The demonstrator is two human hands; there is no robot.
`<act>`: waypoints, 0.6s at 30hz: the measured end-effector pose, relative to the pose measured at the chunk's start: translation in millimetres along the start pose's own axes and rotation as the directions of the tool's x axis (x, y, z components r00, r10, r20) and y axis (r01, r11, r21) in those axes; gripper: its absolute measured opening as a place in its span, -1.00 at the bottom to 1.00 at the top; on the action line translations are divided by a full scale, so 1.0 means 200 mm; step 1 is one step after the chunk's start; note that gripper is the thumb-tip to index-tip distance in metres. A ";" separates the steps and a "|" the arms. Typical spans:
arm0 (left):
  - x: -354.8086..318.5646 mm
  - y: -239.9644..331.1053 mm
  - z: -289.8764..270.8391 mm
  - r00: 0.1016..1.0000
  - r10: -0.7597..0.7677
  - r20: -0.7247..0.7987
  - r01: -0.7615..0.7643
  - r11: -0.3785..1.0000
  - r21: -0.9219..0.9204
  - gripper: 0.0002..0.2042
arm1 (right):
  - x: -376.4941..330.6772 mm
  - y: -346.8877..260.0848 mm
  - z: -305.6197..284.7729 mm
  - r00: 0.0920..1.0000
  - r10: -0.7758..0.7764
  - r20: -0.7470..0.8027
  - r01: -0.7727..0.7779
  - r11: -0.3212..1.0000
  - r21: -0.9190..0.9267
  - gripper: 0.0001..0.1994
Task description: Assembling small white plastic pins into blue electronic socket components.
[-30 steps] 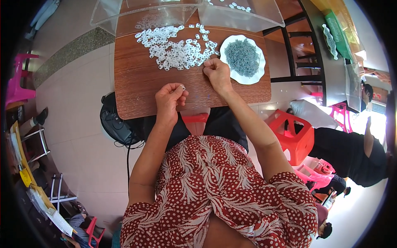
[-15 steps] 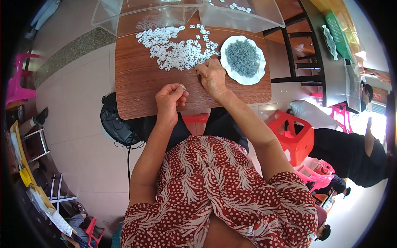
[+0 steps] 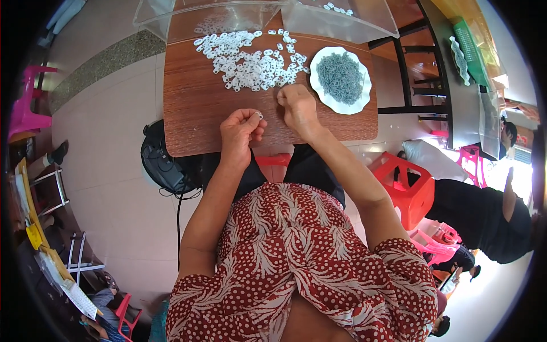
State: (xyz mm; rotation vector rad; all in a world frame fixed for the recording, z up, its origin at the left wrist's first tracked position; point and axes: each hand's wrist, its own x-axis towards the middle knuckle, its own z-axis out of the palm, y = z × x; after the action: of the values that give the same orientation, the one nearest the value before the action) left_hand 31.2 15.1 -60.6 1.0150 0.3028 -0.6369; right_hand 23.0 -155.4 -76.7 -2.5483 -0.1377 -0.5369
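Observation:
Over the near part of the brown wooden table (image 3: 194,122), my left hand (image 3: 238,131) is closed, with a small white plastic piece (image 3: 260,115) pinched between thumb and forefinger. My right hand (image 3: 299,110) is just right of it, fingers curled together; anything inside them is hidden. Beyond both hands spreads a loose pile of small white two-holed plastic pieces (image 3: 256,71). A white scalloped plate (image 3: 347,106) stands to the right of the pile, heaped with thin grey screw-like pieces (image 3: 339,77).
Clear plastic bins (image 3: 228,20) stand along the table's far side, one with a few white pieces. A red stool (image 3: 407,191) is right of my arm. A black bag (image 3: 162,154) with a cable sits left of my knees. Other people are at the far right.
My right hand has drawn back slightly from the pile's near edge toward me, its fingers more curled. My left hand keeps its pinch on the white piece. The whole view has shifted slightly.

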 end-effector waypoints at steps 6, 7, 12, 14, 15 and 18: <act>-0.05 0.03 0.05 0.999 -0.013 0.046 0.013 1.000 -0.001 -0.90 | -0.02 -0.16 -0.15 0.908 0.340 0.243 -0.418 0.749 0.514 -0.90; -0.05 0.04 0.05 0.999 -0.008 0.047 0.008 1.000 0.009 -0.91 | -0.01 -0.18 -0.17 0.898 0.339 0.281 -0.441 0.681 0.585 -0.91; -0.07 0.04 0.08 0.997 0.036 0.073 -0.039 0.999 0.034 -0.91 | 0.00 -0.20 -0.21 0.808 0.420 0.414 -0.582 0.451 0.677 -0.89; -0.08 0.04 0.08 0.994 0.054 0.090 -0.057 0.998 0.033 -0.91 | 0.00 -0.20 -0.21 0.807 0.421 0.415 -0.581 0.438 0.686 -0.88; -0.08 0.04 0.09 0.994 0.063 0.087 -0.067 0.996 0.053 -0.91 | 0.00 -0.21 -0.22 0.803 0.423 0.419 -0.586 0.435 0.684 -0.88; -0.10 0.06 0.11 0.994 0.087 0.069 -0.092 0.993 0.076 -0.93 | 0.00 -0.22 -0.23 0.797 0.430 0.424 -0.593 0.425 0.684 -0.87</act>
State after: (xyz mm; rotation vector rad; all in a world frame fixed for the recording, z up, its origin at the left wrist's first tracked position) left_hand 21.8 6.7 -31.4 1.0748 0.1744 -0.6035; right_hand -2.6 -141.7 -20.3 -1.5824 0.2957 0.0519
